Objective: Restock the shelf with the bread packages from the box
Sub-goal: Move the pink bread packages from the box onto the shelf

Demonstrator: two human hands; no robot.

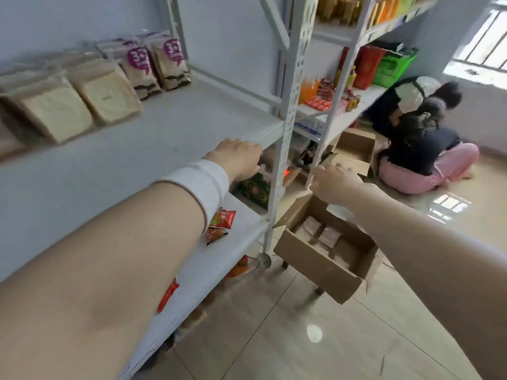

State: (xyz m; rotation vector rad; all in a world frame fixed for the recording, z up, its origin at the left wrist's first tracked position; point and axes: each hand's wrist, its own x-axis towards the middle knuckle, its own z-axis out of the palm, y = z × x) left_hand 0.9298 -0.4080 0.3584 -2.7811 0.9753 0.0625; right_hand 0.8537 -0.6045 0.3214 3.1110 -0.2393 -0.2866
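Note:
Several bread packages (109, 94) lie in a row on the white shelf (192, 119) at the left, and two behind them carry purple labels (140, 69). Below right, an open cardboard box (323, 259) holds more bread packages (329, 237). My left hand (236, 157) hovers at the shelf's front edge, its fingers bent down loosely, with nothing seen in it. My right hand (337, 182) hangs above the box's far side with loosely curled fingers and holds nothing that shows. Both hands are seen from the back, so the fingertips are mostly hidden.
A lower shelf board (214, 259) carries red snack packets (219, 223). A white upright post (285, 138) stands between my hands. Two people (422, 149) sit on the tiled floor at the right beside another open box (354, 149). Further shelves hold coloured goods (367, 64).

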